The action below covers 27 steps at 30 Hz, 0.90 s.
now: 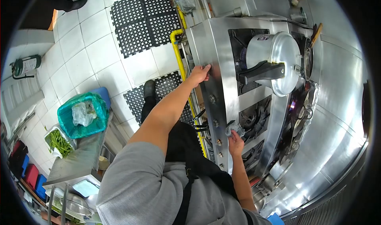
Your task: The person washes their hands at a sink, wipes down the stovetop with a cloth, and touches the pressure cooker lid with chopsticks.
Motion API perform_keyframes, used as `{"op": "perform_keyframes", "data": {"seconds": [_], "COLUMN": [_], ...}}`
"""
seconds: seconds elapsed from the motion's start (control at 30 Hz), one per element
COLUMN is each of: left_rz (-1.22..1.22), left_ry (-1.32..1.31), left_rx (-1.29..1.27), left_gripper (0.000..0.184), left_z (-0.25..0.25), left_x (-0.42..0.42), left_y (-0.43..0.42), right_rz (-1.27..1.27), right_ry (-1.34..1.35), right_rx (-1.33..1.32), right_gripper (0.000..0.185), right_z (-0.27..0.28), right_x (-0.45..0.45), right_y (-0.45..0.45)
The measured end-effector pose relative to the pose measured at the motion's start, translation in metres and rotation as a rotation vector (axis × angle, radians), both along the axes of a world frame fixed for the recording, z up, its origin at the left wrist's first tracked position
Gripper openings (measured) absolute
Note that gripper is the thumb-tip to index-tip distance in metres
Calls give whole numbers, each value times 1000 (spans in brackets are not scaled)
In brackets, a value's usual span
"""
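Note:
At the stove's steel front panel [224, 149], my left hand [200, 74] has its fingers closed around a dark control knob [209, 69]. My right hand [236, 142] pinches a crumpled grey wad [235, 128] beside the panel's edge; its material is unclear. Several other knobs, one of them this knob [219, 142], line the panel between and below my hands. A large silver pressure cooker [264, 50] with a black handle [262, 72] sits on the burner beyond my left hand. Nearer my right hand is a bare burner grate [254, 116].
Yellow pipe [177, 46] runs along the stove's base. Black perforated mats [145, 21] lie on the white tiles. To the left stand a bin with a green liner [65, 120] and a container of green vegetables [59, 141]. Another person's shoe [78, 3] shows at top left.

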<state>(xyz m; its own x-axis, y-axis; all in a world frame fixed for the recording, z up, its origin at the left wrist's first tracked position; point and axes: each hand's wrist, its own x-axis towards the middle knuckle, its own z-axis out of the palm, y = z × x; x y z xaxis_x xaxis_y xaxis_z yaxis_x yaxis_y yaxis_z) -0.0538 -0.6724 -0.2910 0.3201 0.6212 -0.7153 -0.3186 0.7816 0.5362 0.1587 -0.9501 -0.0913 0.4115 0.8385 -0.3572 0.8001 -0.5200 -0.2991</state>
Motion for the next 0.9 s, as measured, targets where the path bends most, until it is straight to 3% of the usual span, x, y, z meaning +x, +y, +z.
{"op": "perform_keyframes", "data": {"seconds": [0.17, 0.23, 0.33, 0.4, 0.47, 0.57, 0.67, 0.7, 0.73, 0.77, 0.8, 0.83, 0.87, 0.9], "left_rz": [-165, -29, -16, -48, -85, -205, -325, -333, -493, -504, -677, -884, -1187, -1332], "left_ry": [187, 307, 364, 309, 230, 170, 341, 494, 688, 1030, 1072, 1118, 1388, 1327], "left_rx": [89, 234, 310, 331, 167, 197, 122, 236, 248, 669, 579, 577, 774, 569], "left_gripper": [41, 38, 40, 44, 47, 67, 106, 106, 96, 88, 82, 78, 56, 44], "left_z": [-4, -15, -33, -50, -17, -4, -7, -49, -77, -135, -102, -116, -138, -115], "left_x": [7, 15, 21, 24, 12, -18, -85, -113, -151, -197, -239, -289, -336, -372], "left_y": [1, -5, -9, -8, -4, -3, -14, -24, -31, -53, -67, -83, -108, -129], "right_rz": [-10, -55, 25, -6, -54, 17, 134, 153, 136, 205, 278, 271, 335, 401], "right_ry": [31, 31, -15, 1, 17, 112, 32, 30, 37, 48, 57, 66, -16, -98], "right_rx": [34, -63, 4, 0, 11, 24, 85, 68, 109, 124, 141, 181, 152, 119], "right_gripper": [35, 37, 36, 36, 37, 43, 44, 46, 46, 46, 47, 47, 46, 46], "right_z": [2, 5, 9, 13, 15, 14, 16, 29, 27, 24, 22, 22, 30, 36], "right_x": [0, -2, -9, -11, -10, -9, -6, -14, -10, -5, 0, 4, 5, 8], "right_y": [0, 2, 4, 6, 2, -3, -12, -8, -11, -14, -13, -9, -3, 1]}}
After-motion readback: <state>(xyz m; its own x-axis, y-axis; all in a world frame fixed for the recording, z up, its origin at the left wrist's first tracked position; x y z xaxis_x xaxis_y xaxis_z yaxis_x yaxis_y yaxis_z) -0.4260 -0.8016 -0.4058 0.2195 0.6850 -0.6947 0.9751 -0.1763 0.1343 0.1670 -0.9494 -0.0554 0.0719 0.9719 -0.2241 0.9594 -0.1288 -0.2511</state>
